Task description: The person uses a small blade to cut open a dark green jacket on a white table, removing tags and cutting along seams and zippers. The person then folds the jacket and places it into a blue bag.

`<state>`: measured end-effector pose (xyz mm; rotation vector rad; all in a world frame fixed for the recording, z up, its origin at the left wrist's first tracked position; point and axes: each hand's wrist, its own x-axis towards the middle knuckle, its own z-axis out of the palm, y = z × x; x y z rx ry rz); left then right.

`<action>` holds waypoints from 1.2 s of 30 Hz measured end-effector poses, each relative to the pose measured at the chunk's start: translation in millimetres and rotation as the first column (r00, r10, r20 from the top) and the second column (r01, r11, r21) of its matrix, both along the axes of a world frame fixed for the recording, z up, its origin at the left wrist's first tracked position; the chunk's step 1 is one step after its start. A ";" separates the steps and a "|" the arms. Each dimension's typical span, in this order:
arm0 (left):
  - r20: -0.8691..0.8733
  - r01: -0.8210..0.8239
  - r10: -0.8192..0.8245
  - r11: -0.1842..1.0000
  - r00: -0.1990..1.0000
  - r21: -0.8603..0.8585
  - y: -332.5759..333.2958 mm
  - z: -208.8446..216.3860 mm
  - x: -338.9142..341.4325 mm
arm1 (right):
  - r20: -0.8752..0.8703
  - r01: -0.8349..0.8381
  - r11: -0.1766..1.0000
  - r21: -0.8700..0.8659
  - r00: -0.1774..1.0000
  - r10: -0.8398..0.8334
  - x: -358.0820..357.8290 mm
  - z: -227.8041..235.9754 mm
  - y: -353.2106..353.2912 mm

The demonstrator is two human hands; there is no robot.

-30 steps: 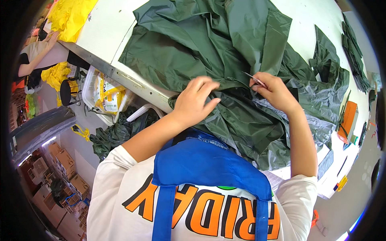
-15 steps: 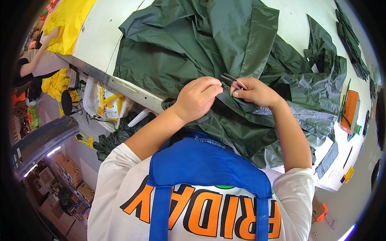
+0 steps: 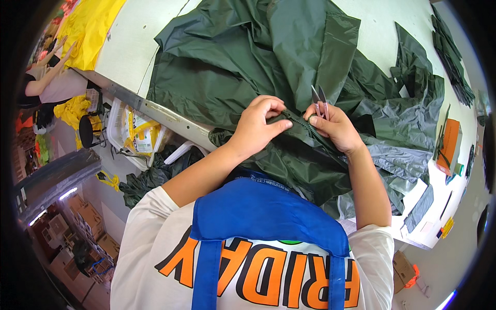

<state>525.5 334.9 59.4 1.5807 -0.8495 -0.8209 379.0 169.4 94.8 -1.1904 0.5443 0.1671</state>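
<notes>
A large dark green garment of thin, shiny fabric [image 3: 217, 72] lies in loose folds across the table in front of me. A dark zipper [image 3: 315, 135] runs along its edge between my hands. My left hand [image 3: 257, 128] is closed, pinching the edge near the zipper's end between thumb and fingers. Close by on the right, my right hand [image 3: 338, 129] is wrapped round a small pair of thread snips [image 3: 320, 97]. Their blades point away from me, slightly apart. The right thumb and finger also press on the zipper tape.
The white table [image 3: 129, 49] has a metal front edge [image 3: 150, 109] on the left. Below it stands a white basket [image 3: 116, 124] with yellow packages. Yellow fabric [image 3: 95, 31] lies far left beside another person's arms. An orange box [image 3: 448, 146] sits at the right.
The snips have swung from pointing left to pointing away from me. My left hand has turned so its thumb shows. A longer stretch of zipper is visible between my hands.
</notes>
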 end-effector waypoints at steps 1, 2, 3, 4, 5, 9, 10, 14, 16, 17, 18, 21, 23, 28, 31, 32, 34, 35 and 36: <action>0.042 0.000 0.001 1.000 0.999 -0.026 -1.2 2.8 -2.4 | 0.013 0.021 1.000 0.006 1.000 -0.021 -1.0 0.1 0.4; 0.085 0.002 0.003 0.999 0.996 -0.052 -2.2 5.2 -4.0 | 0.022 0.030 1.000 0.008 0.999 -0.030 -1.6 0.1 2.0; 0.069 0.000 0.001 1.000 0.998 -0.013 -4.0 7.1 -3.9 | 0.033 0.040 0.999 0.010 0.999 -0.041 -1.9 0.4 4.2; 0.054 -0.002 0.001 1.000 0.999 0.026 -5.8 8.7 -3.5 | 0.044 0.051 0.999 0.012 0.998 -0.052 -2.1 1.1 6.1; 0.038 -0.003 0.001 0.998 0.999 0.066 -7.2 10.5 -3.2 | 0.042 0.060 0.998 0.011 0.997 -0.061 -2.3 2.3 7.3; 0.086 -0.092 0.087 0.994 0.992 0.055 -10.0 16.7 -1.7 | 0.054 0.076 0.997 -0.001 0.996 -0.076 -3.8 3.2 9.7; 0.112 -0.080 0.073 0.995 0.991 0.060 -9.4 17.1 1.5 | 0.062 0.077 0.997 -0.006 0.995 -0.076 -4.4 2.9 10.5; 0.143 -0.086 0.075 0.994 0.987 0.070 -8.8 22.0 2.8 | 0.067 0.087 0.996 -0.035 0.994 -0.085 -6.0 4.7 14.0; 0.095 -0.088 0.081 0.993 0.992 0.080 -6.4 26.1 4.6 | 0.066 0.080 0.995 -0.051 0.995 -0.077 -6.4 5.7 15.3; 0.071 -0.089 0.083 0.992 0.994 0.085 -5.3 28.2 4.8 | 0.061 0.074 0.996 -0.055 0.996 -0.071 -7.4 5.8 15.7; 0.075 -0.094 0.089 0.993 0.993 0.068 -5.0 30.7 4.0 | 0.060 0.068 0.996 -0.058 0.996 -0.064 -7.6 6.0 15.9; 0.095 -0.106 0.104 0.994 0.990 0.018 -4.6 38.1 1.7 | 0.058 0.057 0.995 -0.077 0.997 -0.052 -9.4 8.5 17.2; 0.118 -0.107 0.108 0.994 0.987 -0.015 -5.4 42.0 2.6 | 0.041 0.042 0.992 -0.119 0.998 -0.038 -9.2 11.6 17.2; 0.308 0.004 0.044 0.988 0.950 -0.152 -6.5 46.3 5.8 | 0.071 -0.018 0.885 -0.465 0.996 0.058 -10.5 24.2 15.8; 0.500 0.127 0.001 0.967 0.866 -0.221 -9.2 64.3 -0.1 | 0.127 0.090 0.788 -0.609 0.992 -0.015 -5.3 60.8 7.6; 0.538 0.154 -0.004 0.960 0.843 -0.234 -10.4 67.0 -2.6 | 0.125 0.065 0.700 -0.712 0.992 0.035 -2.8 74.9 8.4; 0.573 0.191 -0.005 0.945 0.820 -0.266 -14.4 68.6 -6.7 | 0.095 0.052 0.693 -0.720 0.995 0.025 -0.3 90.0 16.3; 0.581 0.188 0.007 0.943 0.814 -0.274 -15.4 69.5 -7.8 | 0.081 0.044 0.689 -0.723 0.996 0.022 -0.1 92.8 18.8; 0.590 0.184 0.019 0.941 0.807 -0.283 -16.3 71.3 -9.3 | 0.052 0.028 0.641 -0.767 0.998 0.019 -1.6 91.9 19.5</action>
